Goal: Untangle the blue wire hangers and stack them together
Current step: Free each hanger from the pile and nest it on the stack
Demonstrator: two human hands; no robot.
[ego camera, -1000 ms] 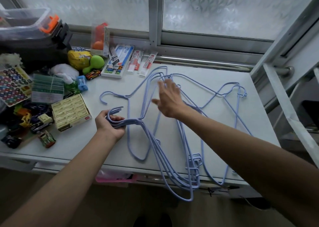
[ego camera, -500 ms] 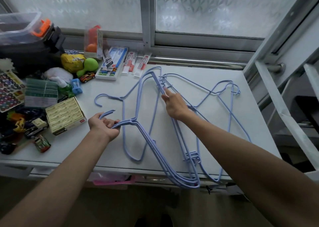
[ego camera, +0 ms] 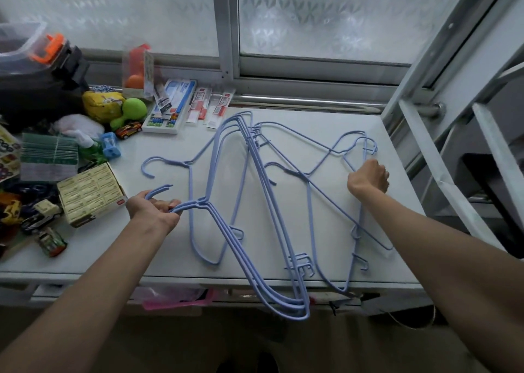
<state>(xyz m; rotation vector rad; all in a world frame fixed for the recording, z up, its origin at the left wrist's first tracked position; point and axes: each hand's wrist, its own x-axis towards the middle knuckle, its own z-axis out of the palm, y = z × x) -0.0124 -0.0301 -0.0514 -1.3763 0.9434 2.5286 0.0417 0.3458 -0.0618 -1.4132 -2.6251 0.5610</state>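
On the white surface (ego camera: pixel 170 259) by the window, the left hand (ego camera: pixel 154 211) is clamped on the gathered necks of a stack of blue hangers (ego camera: pixel 255 231) whose lower corners hang past the front edge. Right hand (ego camera: pixel 368 178) is fisted around the wire of the loose hangers (ego camera: pixel 334 174) spread to the right, hooks still crossed with each other. One single hanger (ego camera: pixel 190 202) lies flat under the stack; toys and boxes clutter the left side.
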